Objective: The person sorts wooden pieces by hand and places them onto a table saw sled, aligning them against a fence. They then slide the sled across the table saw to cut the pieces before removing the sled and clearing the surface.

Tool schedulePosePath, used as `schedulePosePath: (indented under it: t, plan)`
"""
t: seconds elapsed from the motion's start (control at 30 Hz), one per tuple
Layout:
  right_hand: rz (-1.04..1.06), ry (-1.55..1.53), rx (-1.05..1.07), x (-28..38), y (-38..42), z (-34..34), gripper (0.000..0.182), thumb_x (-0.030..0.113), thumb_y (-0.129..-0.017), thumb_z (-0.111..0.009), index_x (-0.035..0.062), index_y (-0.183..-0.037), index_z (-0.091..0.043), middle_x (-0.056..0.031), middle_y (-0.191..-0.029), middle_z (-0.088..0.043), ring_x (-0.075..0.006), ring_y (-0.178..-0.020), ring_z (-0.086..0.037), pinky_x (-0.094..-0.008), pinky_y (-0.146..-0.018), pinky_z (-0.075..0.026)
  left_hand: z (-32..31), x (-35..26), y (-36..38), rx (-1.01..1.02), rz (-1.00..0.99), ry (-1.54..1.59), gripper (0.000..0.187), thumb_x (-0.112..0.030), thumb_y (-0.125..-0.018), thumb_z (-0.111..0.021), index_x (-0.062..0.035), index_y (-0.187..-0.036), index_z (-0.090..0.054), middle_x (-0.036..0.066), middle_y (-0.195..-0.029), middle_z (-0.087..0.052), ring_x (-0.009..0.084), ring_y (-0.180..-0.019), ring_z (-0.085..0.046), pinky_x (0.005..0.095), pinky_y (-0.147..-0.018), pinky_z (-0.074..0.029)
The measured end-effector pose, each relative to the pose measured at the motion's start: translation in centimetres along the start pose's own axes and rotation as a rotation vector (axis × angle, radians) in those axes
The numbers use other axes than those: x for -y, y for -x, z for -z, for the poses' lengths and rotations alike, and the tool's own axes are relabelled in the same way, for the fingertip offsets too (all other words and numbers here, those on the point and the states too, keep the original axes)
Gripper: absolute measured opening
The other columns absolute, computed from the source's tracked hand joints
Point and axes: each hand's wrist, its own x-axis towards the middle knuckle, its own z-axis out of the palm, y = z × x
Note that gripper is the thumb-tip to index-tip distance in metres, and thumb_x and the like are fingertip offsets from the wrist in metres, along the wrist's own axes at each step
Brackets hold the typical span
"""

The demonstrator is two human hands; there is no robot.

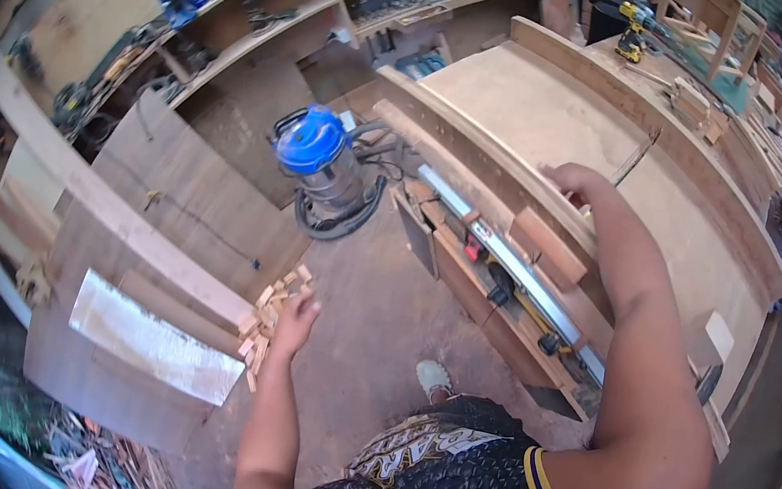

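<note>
My left hand (297, 320) hangs low, its fingers loosely bent and apart, with nothing visible in it. Just beyond it lies a pile of small wood blocks (258, 338), by the end of a long plank (150, 234). My right hand (579, 185) reaches over the workbench, at the upright edge board (487, 143). Its fingers are curled, and a small pale bit shows under the palm; what it is I cannot make out. A thin dark-tipped stick (636, 158) lies on the bench's wooden panel (515, 91) beyond this hand.
A blue-topped shop vacuum (310, 141) stands on the floor ahead. Along the bench side, a shelf holds a long metal level (518, 272) and power tools. A yellow drill (632, 33) stands at the far right. Cluttered shelves (272, 24) line the wall. A shiny sheet (154, 339) lies left.
</note>
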Motion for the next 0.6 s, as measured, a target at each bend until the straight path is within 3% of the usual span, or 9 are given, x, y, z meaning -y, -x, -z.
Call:
schedulePosePath:
  t: [0.03, 0.13, 0.23, 0.3, 0.4, 0.43, 0.5, 0.57, 0.6]
  plan:
    - [-0.017, -0.019, 0.1, 0.7, -2.3, -0.5, 0.06, 0.056, -0.098, -0.046, 0.0101, -0.136, -0.053, -0.0129, -0.126, -0.059, -0.0246, -0.095, -0.066, -0.0418, -0.07, -0.058, -0.5, -3.6, -4.1, 0.031, -0.063, 0.02, 0.044, -0.021, -0.091, -0.067, -0.0008, -0.129, -0.058, 0.017, -0.122, -0.065, 0.0257, -0.113, -0.062, 0.0355, -0.098, -0.047]
    - [0.047, -0.062, -0.019, 3.4, -2.8, -1.6, 0.051, 0.047, -0.1, -0.045, 0.0183, -0.143, -0.049, -0.009, -0.117, -0.064, -0.0199, -0.093, -0.065, -0.0356, -0.068, -0.056, -1.1, -12.7, -17.0, 0.086, -0.382, 0.14, 0.042, -0.023, -0.091, -0.068, -0.0017, -0.126, -0.06, 0.017, -0.123, -0.064, 0.0272, -0.115, -0.061, 0.0363, -0.1, -0.045]
    - [0.002, -0.015, -0.011, 5.9, -3.0, -1.7, 0.052, 0.043, -0.099, -0.051, 0.0188, -0.145, -0.047, -0.0069, -0.113, -0.066, -0.0182, -0.091, -0.065, -0.0337, -0.067, -0.056, -0.4, -21.8, -28.0, 0.047, -0.671, 0.044, 0.038, -0.022, -0.089, -0.068, -0.0016, -0.12, -0.064, 0.018, -0.122, -0.064, 0.0297, -0.118, -0.059, 0.038, -0.101, -0.045]
    - [-0.049, -0.019, 0.004, 6.8, -4.6, -1.9, 0.053, 0.041, -0.096, -0.057, 0.0192, -0.144, -0.049, -0.0059, -0.114, -0.066, -0.0168, -0.09, -0.065, -0.0325, -0.068, -0.055, -0.6, -26.7, -35.2, 0.064, -0.684, 0.009, 0.037, -0.025, -0.087, -0.068, -0.0016, -0.116, -0.065, 0.019, -0.122, -0.064, 0.0325, -0.117, -0.059, 0.0396, -0.102, -0.043]
    - [-0.013, -0.022, -0.071, 7.8, -7.0, -2.4, 0.044, 0.037, -0.092, -0.064, 0.0157, -0.13, -0.063, -0.009, -0.112, -0.069, -0.02, -0.093, -0.066, -0.0351, -0.076, -0.054, -3.2, -29.3, -50.4, 0.066, -0.971, -0.154, 0.047, -0.032, -0.085, -0.071, -0.0045, -0.123, -0.064, 0.02, -0.125, -0.063, 0.0327, -0.118, -0.058, 0.0393, -0.102, -0.044]
    - [-0.037, -0.041, -0.08, 8.4, -7.9, -2.5, 0.044, 0.037, -0.092, -0.064, 0.0157, -0.13, -0.063, -0.009, -0.112, -0.069, -0.02, -0.093, -0.066, -0.0351, -0.076, -0.054, -4.7, -30.0, -54.6, 0.095, -0.983, -0.146, 0.047, -0.032, -0.085, -0.071, -0.0045, -0.123, -0.064, 0.02, -0.125, -0.063, 0.0327, -0.118, -0.058, 0.0393, -0.102, -0.044]
    - [-0.034, 0.069, -0.247, 10.3, -8.3, -3.0, 0.038, 0.038, -0.089, -0.068, 0.0105, -0.116, -0.068, -0.0111, -0.104, -0.071, -0.0226, -0.092, -0.067, -0.0363, -0.078, -0.052, -8.4, -30.0, -62.1, 0.464, -0.68, -0.173, 0.061, -0.041, -0.08, -0.075, -0.0074, -0.129, -0.062, 0.021, -0.127, -0.061, 0.0312, -0.12, -0.058, 0.0384, -0.102, -0.044]
    - [-0.089, 0.156, -0.34, 11.7, -9.3, -3.6, 0.035, 0.037, -0.086, -0.071, 0.0086, -0.106, -0.066, -0.0114, -0.098, -0.071, -0.0232, -0.09, -0.067, -0.0366, -0.076, -0.052, -12.1, -28.4, -67.9, 0.646, -0.672, -0.17, 0.073, -0.049, -0.076, -0.078, -0.0069, -0.133, -0.059, 0.021, -0.131, -0.06, 0.0293, -0.123, -0.056, 0.0389, -0.104, -0.043]
    - [-0.114, 0.266, -0.417, 12.1, -9.6, -4.0, 0.034, 0.036, -0.083, -0.075, 0.0067, -0.096, -0.064, -0.0117, -0.092, -0.071, -0.0238, -0.087, -0.068, -0.0369, -0.074, -0.051, -13.7, -27.3, -68.2, 0.925, -0.514, -0.129, 0.072, -0.048, -0.078, -0.078, -0.0044, -0.131, -0.059, 0.019, -0.126, -0.062, 0.0273, -0.119, -0.058, 0.0385, -0.102, -0.046]
